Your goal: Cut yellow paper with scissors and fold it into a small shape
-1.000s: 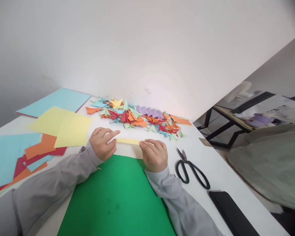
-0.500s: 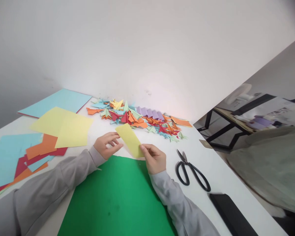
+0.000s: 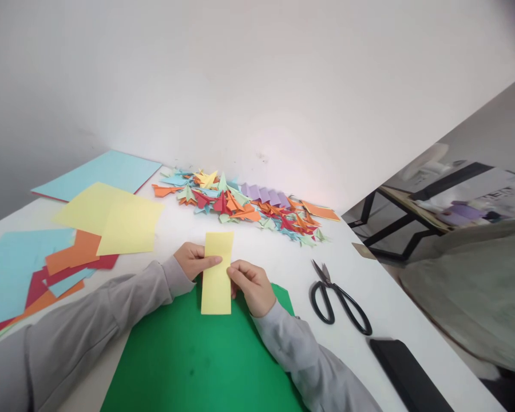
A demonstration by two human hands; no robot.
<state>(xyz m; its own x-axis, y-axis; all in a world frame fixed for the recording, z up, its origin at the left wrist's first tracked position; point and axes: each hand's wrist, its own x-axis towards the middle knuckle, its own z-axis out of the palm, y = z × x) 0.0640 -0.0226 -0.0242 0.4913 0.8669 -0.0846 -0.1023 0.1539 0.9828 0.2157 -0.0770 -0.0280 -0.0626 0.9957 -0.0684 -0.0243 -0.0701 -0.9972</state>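
A narrow yellow paper strip (image 3: pixel 217 289) is held lengthwise, its long side pointing away from me, over the far edge of the green sheet (image 3: pixel 189 355). My left hand (image 3: pixel 193 260) grips its left side, thumb on top and the fingers hidden beneath. On the right edge, my right hand (image 3: pixel 251 283) pinches the paper between thumb and index finger. Beyond my hands lies a pile of small folded paper planes (image 3: pixel 236 203) in orange, red, blue, green and yellow. Some purple folded pieces (image 3: pixel 264 194) stand in a row among them.
Black-handled scissors (image 3: pixel 326 283) lie open at right, near a black flat object (image 3: pixel 405 372). Yellow sheets (image 3: pixel 129 223), blue sheets (image 3: pixel 12 274) and orange scraps (image 3: pixel 79 249) cover the left side. A wall rises behind the table; the table's right edge slopes toward me.
The yellow strip has turned from slanted to nearly straight and come closer to me. My left hand, which was apart from it with fingers spread, now grips it.
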